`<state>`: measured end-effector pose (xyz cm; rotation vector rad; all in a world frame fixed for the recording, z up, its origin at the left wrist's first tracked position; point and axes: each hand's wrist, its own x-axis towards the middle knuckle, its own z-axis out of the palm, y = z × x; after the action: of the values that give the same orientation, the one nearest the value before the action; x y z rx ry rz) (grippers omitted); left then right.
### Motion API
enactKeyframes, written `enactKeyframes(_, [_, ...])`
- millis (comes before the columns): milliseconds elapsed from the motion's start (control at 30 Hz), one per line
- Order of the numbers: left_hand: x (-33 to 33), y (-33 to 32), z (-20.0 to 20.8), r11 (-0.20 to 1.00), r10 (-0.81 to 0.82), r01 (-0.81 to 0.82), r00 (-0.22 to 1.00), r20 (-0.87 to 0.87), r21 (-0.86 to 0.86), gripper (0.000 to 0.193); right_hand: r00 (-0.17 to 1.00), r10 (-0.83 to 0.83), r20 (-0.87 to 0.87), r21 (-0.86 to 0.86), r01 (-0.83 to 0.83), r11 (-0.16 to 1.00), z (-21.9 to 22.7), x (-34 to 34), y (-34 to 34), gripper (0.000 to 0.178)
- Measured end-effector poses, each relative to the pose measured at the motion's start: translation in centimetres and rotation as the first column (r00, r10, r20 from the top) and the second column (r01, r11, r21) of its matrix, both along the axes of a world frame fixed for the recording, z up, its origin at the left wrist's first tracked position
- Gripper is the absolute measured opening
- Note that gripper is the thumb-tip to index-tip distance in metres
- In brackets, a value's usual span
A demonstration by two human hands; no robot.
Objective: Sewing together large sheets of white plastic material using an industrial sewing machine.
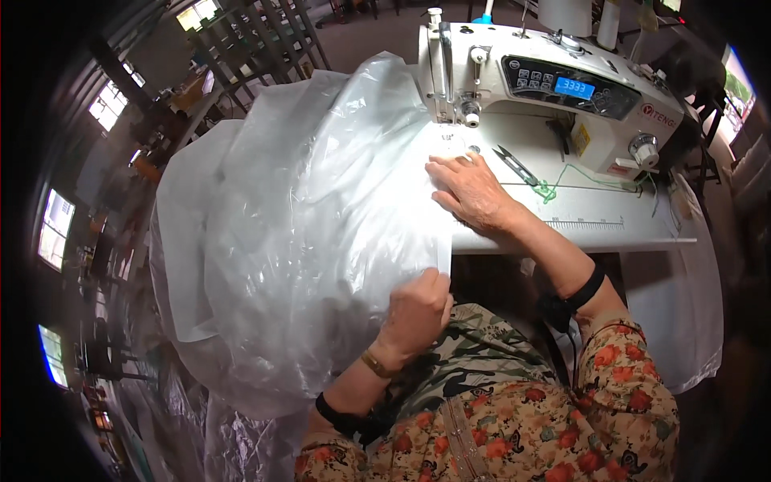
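Observation:
A large, crinkled sheet of translucent white plastic (297,217) spreads over the left of the sewing table and hangs down toward my lap. My left hand (416,313) is closed on its near right edge, fingers pinching the material. Farther up that edge, my right hand (472,193) lies with fingers stretched out on the plastic and the table, just in front of the needle area. The white sewing machine (546,80) stands beyond it, its presser foot (450,132) close to my right fingertips. Whether the needle is in the material is too bright to tell.
Thread snips (516,165) and a tangle of green thread (548,191) lie right of my right hand. A ruler scale (590,224) runs along the table's front edge. More white sheeting (671,305) hangs at the right. A metal rack (249,44) stands behind on the left.

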<state>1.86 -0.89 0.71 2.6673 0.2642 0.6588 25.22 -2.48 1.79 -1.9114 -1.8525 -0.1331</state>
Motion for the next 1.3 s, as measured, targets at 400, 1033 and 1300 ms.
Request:
enactKeyframes(400, [8.7,5.0,-0.2,0.984,0.089,-0.089,0.996,0.005,0.157,0.009,1.000,-0.008,-0.008,0.118,0.009,0.993,-1.3,0.6,0.6,0.026])
enactKeyframes(1033, [15.7,10.8,-1.1,0.970,0.239,-0.241,0.966,0.096,0.017,0.012,0.891,-0.426,-0.159,0.286,0.454,0.844,-1.7,1.8,-0.8,0.031])
enactKeyframes(1300, [17.0,13.1,-2.0,0.962,0.266,-0.273,0.944,0.196,0.008,0.007,0.640,-0.769,0.006,0.114,0.763,0.636,-1.3,1.8,-4.6,0.041])
